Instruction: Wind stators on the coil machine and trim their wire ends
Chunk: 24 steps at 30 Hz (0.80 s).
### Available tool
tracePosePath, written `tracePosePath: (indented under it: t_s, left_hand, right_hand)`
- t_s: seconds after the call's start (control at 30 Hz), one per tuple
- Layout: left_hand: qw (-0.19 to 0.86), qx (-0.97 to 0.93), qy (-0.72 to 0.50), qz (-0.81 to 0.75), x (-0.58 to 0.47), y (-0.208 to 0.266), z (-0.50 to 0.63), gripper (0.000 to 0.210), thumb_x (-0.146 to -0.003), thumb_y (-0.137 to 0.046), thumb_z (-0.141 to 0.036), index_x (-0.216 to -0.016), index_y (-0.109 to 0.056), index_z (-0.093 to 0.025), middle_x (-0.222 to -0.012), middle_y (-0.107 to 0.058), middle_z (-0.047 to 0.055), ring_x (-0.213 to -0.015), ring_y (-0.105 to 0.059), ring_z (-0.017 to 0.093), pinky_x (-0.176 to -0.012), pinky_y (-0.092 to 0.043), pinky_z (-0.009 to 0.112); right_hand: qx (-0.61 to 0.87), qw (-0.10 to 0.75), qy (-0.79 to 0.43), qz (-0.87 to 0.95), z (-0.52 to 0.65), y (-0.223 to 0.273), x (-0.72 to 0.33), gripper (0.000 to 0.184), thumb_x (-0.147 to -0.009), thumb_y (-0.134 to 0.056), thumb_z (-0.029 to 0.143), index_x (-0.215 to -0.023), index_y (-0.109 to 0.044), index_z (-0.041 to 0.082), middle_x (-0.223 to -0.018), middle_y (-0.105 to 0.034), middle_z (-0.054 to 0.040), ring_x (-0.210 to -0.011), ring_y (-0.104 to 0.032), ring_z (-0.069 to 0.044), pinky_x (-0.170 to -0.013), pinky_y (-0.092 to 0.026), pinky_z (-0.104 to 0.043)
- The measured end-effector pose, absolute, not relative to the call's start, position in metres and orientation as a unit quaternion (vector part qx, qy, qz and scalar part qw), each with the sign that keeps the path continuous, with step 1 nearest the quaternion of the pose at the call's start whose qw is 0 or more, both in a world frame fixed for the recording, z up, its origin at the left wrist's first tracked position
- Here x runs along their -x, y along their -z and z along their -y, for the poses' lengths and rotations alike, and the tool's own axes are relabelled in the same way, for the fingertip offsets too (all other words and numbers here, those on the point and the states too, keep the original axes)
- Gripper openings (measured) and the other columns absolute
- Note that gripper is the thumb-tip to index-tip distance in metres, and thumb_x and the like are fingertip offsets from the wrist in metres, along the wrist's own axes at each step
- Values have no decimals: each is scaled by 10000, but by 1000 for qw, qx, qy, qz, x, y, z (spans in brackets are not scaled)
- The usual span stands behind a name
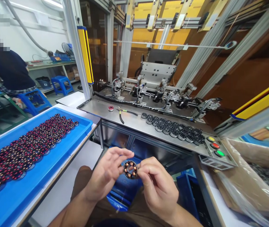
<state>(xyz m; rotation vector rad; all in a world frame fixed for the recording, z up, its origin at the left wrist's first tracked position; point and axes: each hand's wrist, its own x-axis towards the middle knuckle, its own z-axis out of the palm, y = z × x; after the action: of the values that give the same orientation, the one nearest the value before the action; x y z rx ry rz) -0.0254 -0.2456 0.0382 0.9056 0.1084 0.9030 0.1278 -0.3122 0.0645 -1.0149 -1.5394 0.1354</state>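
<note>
Over my lap, a wound motor stator (130, 170), a black ring with copper coils inside, faces me. My right hand (160, 186) pinches it at its right edge, and a thin wire-like line shows by the thumb. On the other side is my left hand (107, 173), its fingers spread and bent towards the stator. Its lower fingertips are at the ring's left edge; whether they touch is unclear. On the metal ledge (96, 108) ahead lie cutting pliers (121, 117) with dark and green handles, a stator with red parts (111, 108), and rows of black stator cores (172, 126).
A blue tray (77, 135) of wound stators stands left. Winding machine heads (159, 94) line the back, with yellow guard bars (86, 55) at the sides. Coloured buttons (216, 145) and a plastic-lined carton (240, 157) are right. A co-worker (9, 69) sits far left.
</note>
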Motion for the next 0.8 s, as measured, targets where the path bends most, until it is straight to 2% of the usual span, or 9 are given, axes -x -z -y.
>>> tracePosePath:
  t_s: [0.07,0.13,0.23,0.43,0.57,0.7,0.8]
  left_hand:
    - [820,-454,-342,-69,25,-37,245,440,-814,-723,-505,-1099,-629,-182,-1005,-707,78,-939,-684,168,-803,-529,231]
    - [830,-473,-285,-73,24,-34,244,365,-847,-706,-452,-1040,-614,-157,-796,-717,48,-704,-687,127,-637,-506,188]
    - [829,-467,-292,-98,23,-32,246,317,-864,-707,-385,-1049,-580,-161,-711,-720,31,-612,-686,127,-554,-486,175]
    - [834,-436,-326,-84,18,-33,247,235,-889,-692,-284,-1078,-569,-216,-792,-736,4,-607,-705,97,-543,-503,140]
    - [825,-431,-363,-34,17,-31,248,262,-875,-702,-207,-1103,-595,-277,-932,-692,-16,-713,-722,94,-594,-532,143]
    - [809,-445,-383,-24,21,-32,248,254,-791,-775,-157,-996,-653,-245,-1159,-600,19,-908,-698,135,-739,-571,216]
    - [815,-425,-393,-28,24,-36,247,281,-764,-803,-171,-986,-649,-249,-1132,-621,25,-1014,-675,177,-895,-551,312]
  right_hand:
    - [427,582,-35,691,314,-67,-132,197,-872,-535,11,-917,-601,191,-764,-634,-31,-705,-630,-154,-607,-537,-264]
    - [419,559,-18,715,315,-69,-137,220,-862,-538,-1,-947,-600,192,-774,-647,-36,-721,-649,-157,-611,-556,-258]
    - [418,533,5,736,316,-71,-142,207,-869,-542,10,-947,-600,192,-757,-644,-38,-715,-647,-160,-604,-561,-261]
    - [453,535,5,713,315,-67,-139,167,-897,-542,36,-908,-594,195,-727,-624,-22,-659,-602,-141,-568,-511,-249]
    - [481,557,-19,677,314,-67,-134,156,-908,-552,61,-838,-604,191,-724,-615,-16,-650,-594,-132,-567,-491,-243]
    - [488,570,-71,657,312,-69,-132,188,-915,-543,76,-782,-608,192,-689,-616,-12,-629,-600,-140,-555,-491,-252]
    - [472,574,-75,664,311,-70,-135,186,-910,-541,70,-787,-603,195,-684,-613,-16,-625,-604,-146,-547,-499,-257]
